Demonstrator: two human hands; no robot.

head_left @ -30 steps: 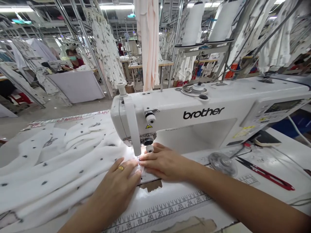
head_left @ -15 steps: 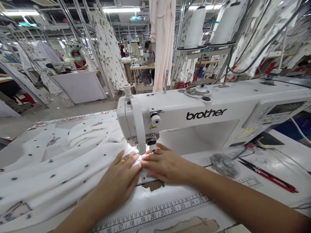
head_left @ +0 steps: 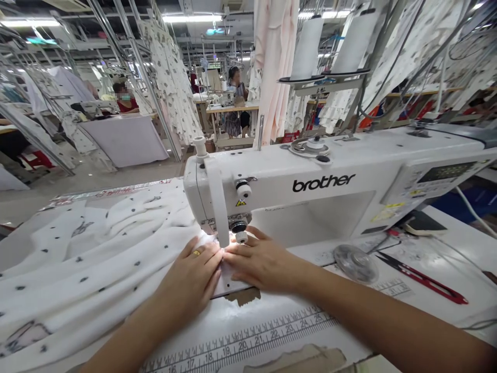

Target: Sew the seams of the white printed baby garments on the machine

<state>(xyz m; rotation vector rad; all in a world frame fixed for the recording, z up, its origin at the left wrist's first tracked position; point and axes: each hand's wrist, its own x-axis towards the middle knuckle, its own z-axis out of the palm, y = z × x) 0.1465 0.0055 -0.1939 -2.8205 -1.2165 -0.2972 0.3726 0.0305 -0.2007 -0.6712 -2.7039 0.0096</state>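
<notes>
A white Brother sewing machine (head_left: 330,181) stands across the table. White fabric with small dark prints (head_left: 89,269) lies bunched to the left and runs under the needle area. My left hand (head_left: 192,280), with a gold ring, lies flat on the fabric just left of the presser foot, fingers stretched out. My right hand (head_left: 260,261) presses flat on the fabric edge just right of the needle, fingers together and extended. The fingertips of both hands almost meet below the needle.
Red-handled thread snips (head_left: 423,280) and a round metal disc (head_left: 355,261) lie on the table at right. A ruler strip (head_left: 248,339) runs along the front edge. Thread cones (head_left: 308,44) stand behind the machine. Other people sit at far tables among hanging garments.
Both hands have slid a little further toward the needle with the fabric. The view has shifted slightly; otherwise the scene is the same.
</notes>
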